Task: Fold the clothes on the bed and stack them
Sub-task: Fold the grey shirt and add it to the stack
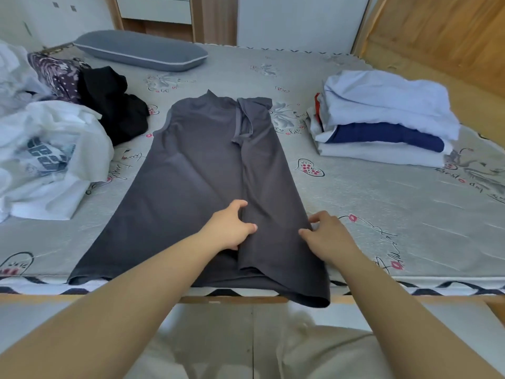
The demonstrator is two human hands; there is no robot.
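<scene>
A dark grey shirt (191, 170) lies flat on the bed (382, 203), collar away from me, its right side folded over toward the middle. The hem hangs over the bed's near edge. My left hand (229, 228) rests on the shirt beside the folded flap's inner edge, fingers curled loosely against the cloth. My right hand (328, 236) touches the flap's outer right fold with thumb and fingertips on the fabric. A stack of folded clothes (382, 119), pale blue, navy and white, sits at the right.
Unfolded clothes lie at the left: a white printed shirt (52, 157), a black garment (114, 105) and a purple patterned one (54, 72). A grey pillow (142, 50) lies at the back. A wooden bed frame (437, 45) rises at the right.
</scene>
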